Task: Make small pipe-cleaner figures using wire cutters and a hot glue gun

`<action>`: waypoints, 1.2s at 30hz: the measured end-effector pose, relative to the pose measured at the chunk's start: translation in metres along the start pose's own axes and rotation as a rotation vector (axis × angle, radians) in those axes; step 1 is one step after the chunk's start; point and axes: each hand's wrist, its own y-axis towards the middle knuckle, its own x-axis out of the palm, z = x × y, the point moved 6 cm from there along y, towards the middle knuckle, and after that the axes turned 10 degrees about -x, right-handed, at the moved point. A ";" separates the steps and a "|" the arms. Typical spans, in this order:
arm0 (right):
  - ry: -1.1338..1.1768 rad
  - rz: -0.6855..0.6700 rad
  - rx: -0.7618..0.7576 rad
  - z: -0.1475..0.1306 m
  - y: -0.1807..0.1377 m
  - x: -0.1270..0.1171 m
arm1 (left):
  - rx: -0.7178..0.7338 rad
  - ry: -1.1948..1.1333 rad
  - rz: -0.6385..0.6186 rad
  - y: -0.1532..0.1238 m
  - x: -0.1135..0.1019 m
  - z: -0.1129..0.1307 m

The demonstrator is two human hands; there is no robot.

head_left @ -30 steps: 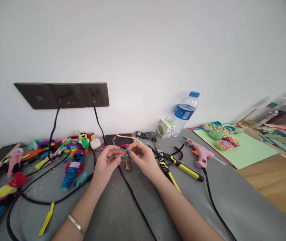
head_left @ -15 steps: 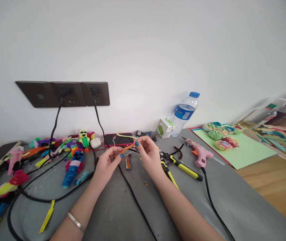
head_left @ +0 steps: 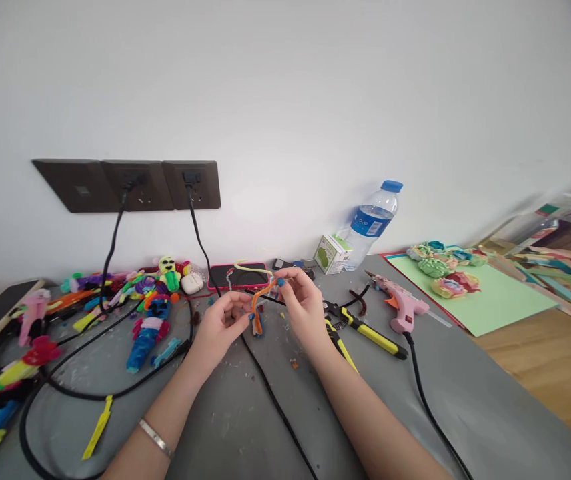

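Over the middle of the grey table, a thin orange pipe cleaner (head_left: 262, 291) bends between my two hands. My right hand (head_left: 304, 303) pinches its upper end between thumb and forefinger. At the lower end, the thumb and fingertips of my left hand (head_left: 226, 325) are closed on it. Just behind it lies a small orange, white and blue fuzzy piece (head_left: 258, 327), partly overlapped by the strand. A pale yellow pipe cleaner (head_left: 251, 268) arches in front of a pink-edged phone (head_left: 220, 276). Yellow-handled pliers (head_left: 371, 337) lie to the right of my right hand.
A pink glue gun (head_left: 403, 307) trails its cord down the right side. A water bottle (head_left: 373, 223) and small green-white box (head_left: 331, 255) stand by the wall. Pipe-cleaner figures (head_left: 149, 333) and looping black cable (head_left: 80, 398) cover the left. Green paper (head_left: 495, 303) holds paper flowers.
The orange pipe cleaner went from nearly straight between my hands to bent downward. My left hand shifted slightly right and lower; my right hand moved a little right.
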 end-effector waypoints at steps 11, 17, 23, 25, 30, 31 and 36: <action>-0.040 -0.057 -0.004 -0.002 -0.001 0.003 | 0.052 0.032 0.026 -0.002 -0.001 0.006; -0.136 -0.224 -0.051 -0.008 -0.003 0.016 | 0.030 0.018 0.103 -0.002 -0.008 0.007; -0.146 -0.194 -0.025 -0.004 -0.004 0.013 | 0.003 -0.007 0.080 -0.003 -0.006 0.006; -0.143 -0.180 -0.020 -0.003 -0.004 0.011 | 0.014 0.002 0.062 -0.004 -0.004 0.007; -0.131 -0.176 -0.021 -0.003 -0.005 0.010 | 0.033 0.014 0.008 -0.003 0.000 0.006; -0.128 -0.178 -0.024 -0.003 -0.005 0.010 | 0.032 0.015 0.001 -0.003 0.001 0.005; -0.099 -0.182 -0.016 -0.004 -0.005 0.010 | 0.015 0.008 0.000 -0.002 0.001 0.003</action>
